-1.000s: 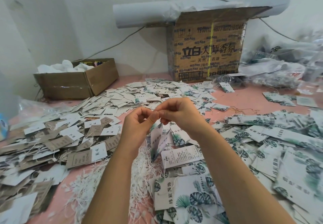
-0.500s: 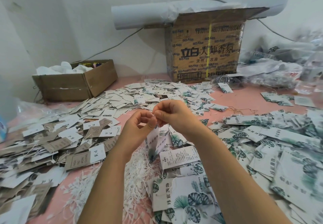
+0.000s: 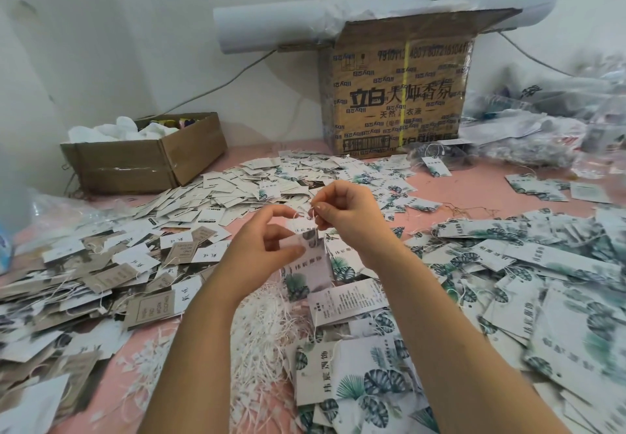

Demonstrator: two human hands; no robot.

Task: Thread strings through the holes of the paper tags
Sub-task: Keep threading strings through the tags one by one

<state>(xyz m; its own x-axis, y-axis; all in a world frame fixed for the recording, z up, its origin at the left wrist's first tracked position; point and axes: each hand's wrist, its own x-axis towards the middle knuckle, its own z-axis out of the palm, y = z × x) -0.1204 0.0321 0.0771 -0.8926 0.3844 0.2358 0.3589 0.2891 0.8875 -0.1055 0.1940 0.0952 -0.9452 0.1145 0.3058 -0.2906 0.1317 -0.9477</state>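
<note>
While the left hand [image 3: 267, 244] holds a small stack of white paper tags printed with green leaves [image 3: 310, 266] upright in front of the person, its thumb and fingers [image 3: 293, 251] pinch the stack's upper half from the left and its forefinger arches above. The right hand [image 3: 349, 217] sits just to the right and a little farther off. Its thumb and forefinger are pressed together on a thin white string [image 3: 312, 213] right at the top edge of the tags, and its other fingers are curled in. Whether the string passes through the hole I cannot tell from here.

Below the hands lies a heap of loose white strings [image 3: 267, 328] on a pink flower-printed cloth [image 3: 450, 196]. Leaf-printed tags [image 3: 542, 264] are spread thickly to the right and near, and brown and white card tags [image 3: 101, 271] to the left. At the far left stands a low open cardboard box stuffed with white material [image 3: 142, 159]. Beside the white wall at the far middle is a tall printed cardboard carton [image 3: 399, 95] with a white paper roll [image 3: 271, 27] across its top. Clear plastic bags [image 3: 542, 135] are piled at the far right.
</note>
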